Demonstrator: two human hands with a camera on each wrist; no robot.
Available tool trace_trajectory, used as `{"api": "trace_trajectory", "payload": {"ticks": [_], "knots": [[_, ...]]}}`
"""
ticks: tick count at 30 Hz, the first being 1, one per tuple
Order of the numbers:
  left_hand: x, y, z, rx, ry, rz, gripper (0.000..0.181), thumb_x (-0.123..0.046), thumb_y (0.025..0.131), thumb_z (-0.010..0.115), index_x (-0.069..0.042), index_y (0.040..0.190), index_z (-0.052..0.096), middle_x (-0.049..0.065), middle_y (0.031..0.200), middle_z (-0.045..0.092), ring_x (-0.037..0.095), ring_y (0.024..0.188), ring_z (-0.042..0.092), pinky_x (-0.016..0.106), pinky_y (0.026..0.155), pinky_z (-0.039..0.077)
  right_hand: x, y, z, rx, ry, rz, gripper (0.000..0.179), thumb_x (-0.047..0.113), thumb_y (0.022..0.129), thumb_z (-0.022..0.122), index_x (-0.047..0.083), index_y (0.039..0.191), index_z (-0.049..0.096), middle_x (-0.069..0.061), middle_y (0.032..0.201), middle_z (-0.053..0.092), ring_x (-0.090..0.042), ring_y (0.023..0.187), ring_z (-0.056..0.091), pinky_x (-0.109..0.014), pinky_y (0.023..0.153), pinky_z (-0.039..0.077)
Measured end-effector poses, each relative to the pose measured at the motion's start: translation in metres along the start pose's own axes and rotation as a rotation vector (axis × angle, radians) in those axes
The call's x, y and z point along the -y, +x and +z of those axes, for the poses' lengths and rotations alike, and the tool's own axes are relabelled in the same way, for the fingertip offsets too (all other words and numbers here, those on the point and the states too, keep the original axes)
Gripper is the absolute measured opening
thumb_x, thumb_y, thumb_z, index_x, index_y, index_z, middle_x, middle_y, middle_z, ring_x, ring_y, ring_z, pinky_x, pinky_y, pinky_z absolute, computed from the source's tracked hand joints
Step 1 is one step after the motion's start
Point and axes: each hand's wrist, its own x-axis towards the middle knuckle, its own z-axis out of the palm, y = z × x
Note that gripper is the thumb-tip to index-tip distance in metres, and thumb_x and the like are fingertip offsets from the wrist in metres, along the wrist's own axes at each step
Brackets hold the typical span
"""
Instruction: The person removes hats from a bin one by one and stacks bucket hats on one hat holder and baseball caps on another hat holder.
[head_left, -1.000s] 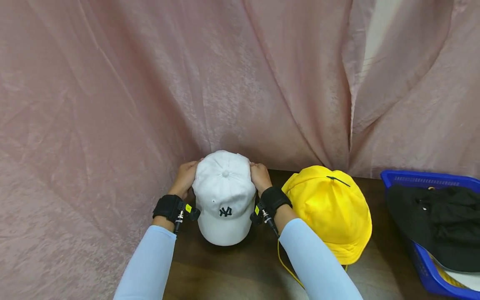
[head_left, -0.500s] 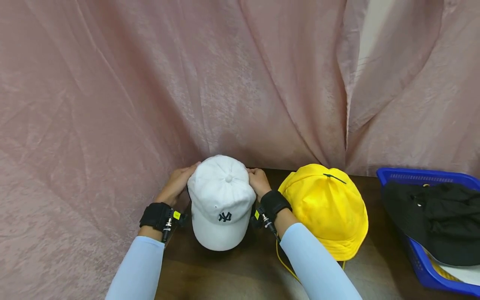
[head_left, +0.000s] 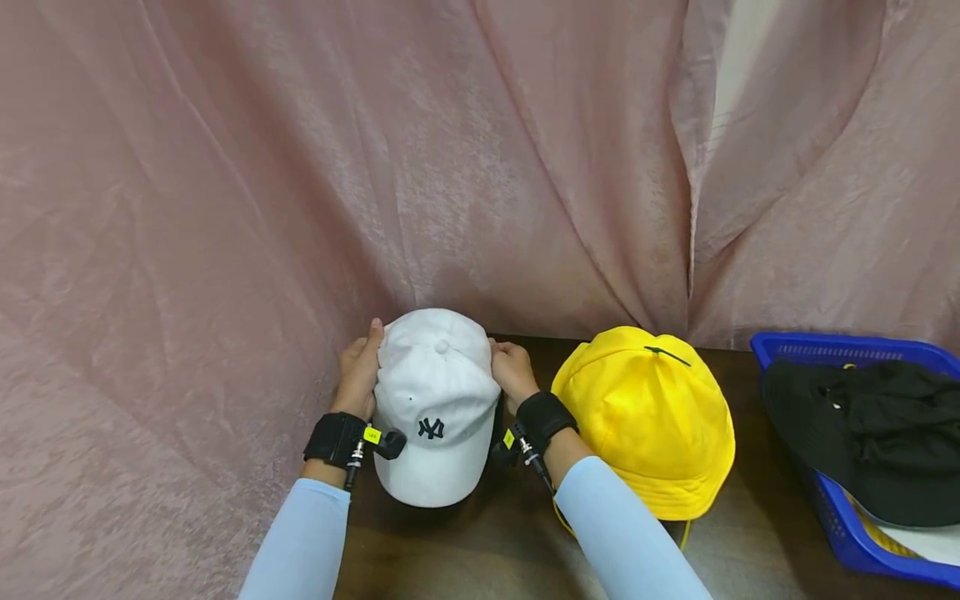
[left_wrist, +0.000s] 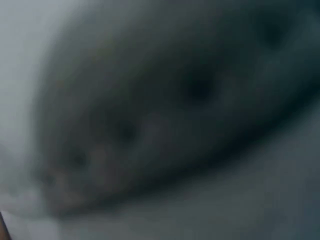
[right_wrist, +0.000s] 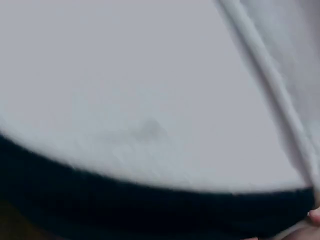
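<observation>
A white baseball cap (head_left: 442,375) with a dark NY emblem stands crown up, its brim toward me in the head view. My left hand (head_left: 357,373) holds its left side, thumb pointing up along the crown; the other fingers are mostly hidden. On the opposite side my right hand (head_left: 513,367) pinches the cap's edge, fingers curled. Blurred pale and dark shapes fill the left wrist view. In the right wrist view, the cap's white panel (right_wrist: 150,90) fills most of the picture above a dark band, with fingertips (right_wrist: 314,216) at the lower right.
A yellow bucket hat (head_left: 645,417) sits beside my right forearm, its cord trailing on the brown table (head_left: 465,554). Farther right, a blue basket (head_left: 847,533) holds a black cap (head_left: 877,442) and other items. Pink curtains (head_left: 487,167) hang behind and at the left.
The white cap has shifted slightly left and turned a little. My left hand moved out to the left, then came back against the cap's side with its thumb raised.
</observation>
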Motion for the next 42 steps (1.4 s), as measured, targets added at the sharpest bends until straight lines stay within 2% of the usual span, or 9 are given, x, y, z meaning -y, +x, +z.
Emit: {"api": "trace_trajectory", "payload": {"ticks": [5,10,13,18,22,26,30,37,42], "knots": [[0.003,-0.005,0.0,-0.061,-0.035,0.014,0.057,-0.061,0.091,0.064,-0.004,0.098,0.065,0.002,0.096,0.064,0.018,0.094,0.06,0.03,0.08,0.051,-0.014,-0.022,0.003,-0.044,0.073,-0.028,0.063,0.056,0.104,0.043,0.001,0.129,0.061,-0.014,0.124,0.061,-0.029,0.115,0.056,-0.047,0.104,0.043],[0.006,-0.015,-0.013,0.02,-0.018,-0.016,0.071,-0.069,0.096,0.044,-0.005,0.119,0.062,0.005,0.125,0.059,0.02,0.117,0.053,0.035,0.101,0.042,-0.035,-0.05,0.007,0.004,0.068,-0.07,0.08,0.069,0.101,0.031,0.006,0.149,0.046,-0.011,0.149,0.049,-0.031,0.137,0.042,-0.054,0.116,0.027],[0.017,-0.028,-0.026,0.104,0.007,-0.037,0.077,-0.072,0.097,0.03,-0.01,0.136,0.053,0.003,0.147,0.043,0.018,0.138,0.036,0.037,0.116,0.023,-0.049,-0.064,0.007,0.002,0.035,-0.07,0.087,0.071,0.1,0.028,0.004,0.156,0.033,-0.014,0.158,0.036,-0.033,0.145,0.032,-0.056,0.118,0.021],[0.047,-0.053,-0.041,0.155,0.027,0.002,0.081,-0.069,0.1,0.026,-0.016,0.161,0.021,-0.003,0.167,0.008,0.011,0.151,-0.001,0.038,0.12,-0.004,-0.063,-0.075,0.006,0.055,0.008,-0.079,0.077,0.056,0.105,0.039,-0.002,0.156,0.028,-0.021,0.16,0.029,-0.038,0.147,0.028,-0.056,0.117,0.021],[0.067,-0.067,-0.041,0.136,0.028,0.04,0.069,-0.057,0.106,0.026,-0.014,0.16,0.024,-0.005,0.165,0.016,0.01,0.151,0.005,0.038,0.121,-0.001,-0.072,-0.077,0.005,0.108,-0.043,-0.16,0.074,0.037,0.102,0.057,-0.006,0.154,0.027,-0.027,0.158,0.03,-0.043,0.143,0.033,-0.057,0.114,0.029],[0.079,-0.075,-0.031,-0.014,0.002,0.093,0.055,-0.051,0.108,0.032,-0.008,0.138,0.05,0.003,0.142,0.047,0.016,0.135,0.038,0.035,0.114,0.024,-0.08,-0.078,0.004,0.103,-0.162,-0.294,0.075,0.032,0.096,0.07,-0.008,0.149,0.035,-0.028,0.151,0.04,-0.045,0.135,0.043,-0.059,0.107,0.039],[0.087,-0.08,-0.022,-0.107,-0.001,0.142,0.047,-0.047,0.108,0.037,-0.003,0.118,0.048,0.009,0.121,0.049,0.022,0.115,0.046,0.033,0.097,0.034,-0.084,-0.075,0.004,0.052,-0.211,-0.378,0.058,0.028,0.095,0.074,-0.005,0.137,0.052,-0.024,0.134,0.06,-0.039,0.119,0.06,-0.055,0.095,0.05],[0.104,-0.085,-0.031,0.07,0.104,0.137,0.068,-0.041,0.108,0.042,0.0,0.156,0.018,0.018,0.162,0.017,0.029,0.15,0.014,0.049,0.12,0.013,-0.083,-0.069,-0.003,0.025,-0.229,-0.385,0.048,0.027,0.094,0.074,-0.001,0.13,0.059,-0.019,0.124,0.067,-0.031,0.108,0.067,-0.047,0.088,0.056],[0.104,-0.091,-0.038,0.061,0.165,0.114,0.078,-0.046,0.105,0.047,-0.003,0.16,0.012,0.018,0.165,0.01,0.031,0.151,0.011,0.05,0.12,0.014,-0.08,-0.079,-0.002,0.03,-0.283,-0.359,0.06,0.03,0.097,0.071,-0.003,0.142,0.05,-0.022,0.137,0.058,-0.035,0.119,0.062,-0.049,0.092,0.054]]}}
